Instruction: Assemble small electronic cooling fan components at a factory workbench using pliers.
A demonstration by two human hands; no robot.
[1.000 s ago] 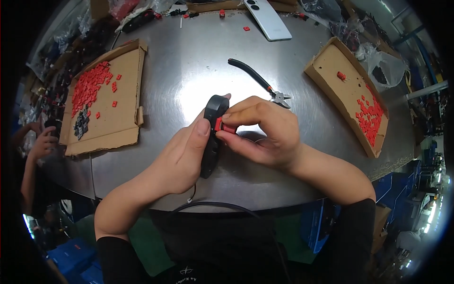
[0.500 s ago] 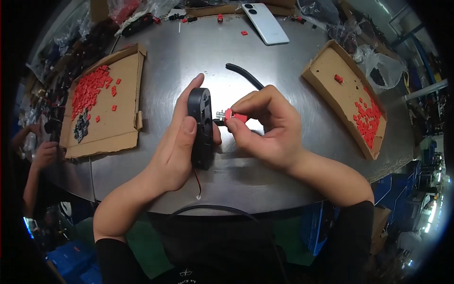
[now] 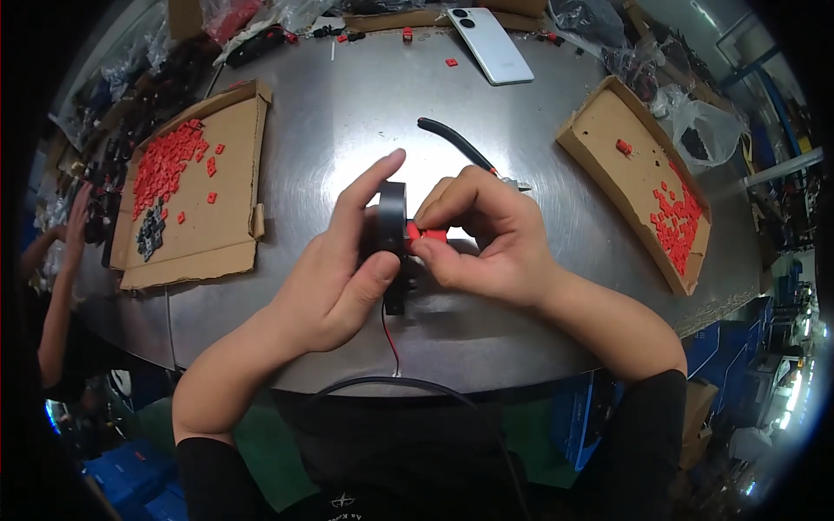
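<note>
My left hand (image 3: 326, 291) grips a black rounded plastic housing (image 3: 393, 213) held on edge, fingers behind it and the thumb on its near side. A thin red-and-black wire (image 3: 392, 339) hangs down from the housing. In a pinch of thumb and forefinger, my right hand (image 3: 495, 239) holds a small red plastic part (image 3: 432, 234) against the housing's right side. Whether the part sits in an opening there is hidden. Just beyond my right hand lies a hand tool with a black handle (image 3: 453, 136) and a metal tip, partly covered by the hand.
A cardboard tray (image 3: 204, 265) at left holds red pieces and dark small parts. Another cardboard tray (image 3: 595, 161) at right holds red pieces. A white phone (image 3: 493, 48) lies at the back near plastic bags (image 3: 708, 126). Another person's hand (image 3: 76, 217) shows at far left.
The red part has moved up against the housing, its metal end no longer showing. The housing has shifted right and turned. The tool's metal tip now shows. The other person's hand has risen.
</note>
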